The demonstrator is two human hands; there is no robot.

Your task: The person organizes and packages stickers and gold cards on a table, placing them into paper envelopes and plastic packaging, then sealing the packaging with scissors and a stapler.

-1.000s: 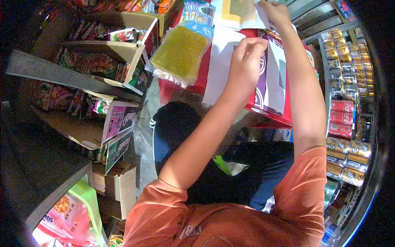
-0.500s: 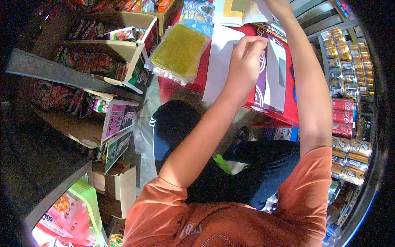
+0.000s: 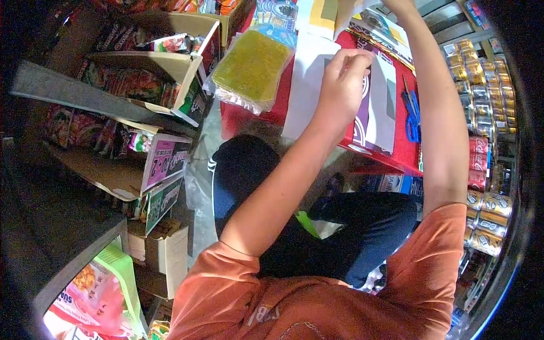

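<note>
My left hand is closed, thumb and fingers pinched together above a white sheet with a purple printed band; anything between its fingertips is hidden. At the top edge of the view, my right hand is partly cut off. It appears to grip a white sheet of paper with a yellow panel, which curls upward. Beneath that sheet, a printed colour page shows. Scissors with blue handles lie beside my right forearm. Left of the papers is a plastic-wrapped yellow-green stack.
The papers rest on a red table. Cardboard boxes of packets fill shelves at left. Stacked gold cans and red cans stand at right. A pink package is at lower left. My legs are below the table.
My right hand has shifted right, and the upper sheet has curled up, exposing more of the printed page below. The scissors have come into view. My left hand has barely moved.
</note>
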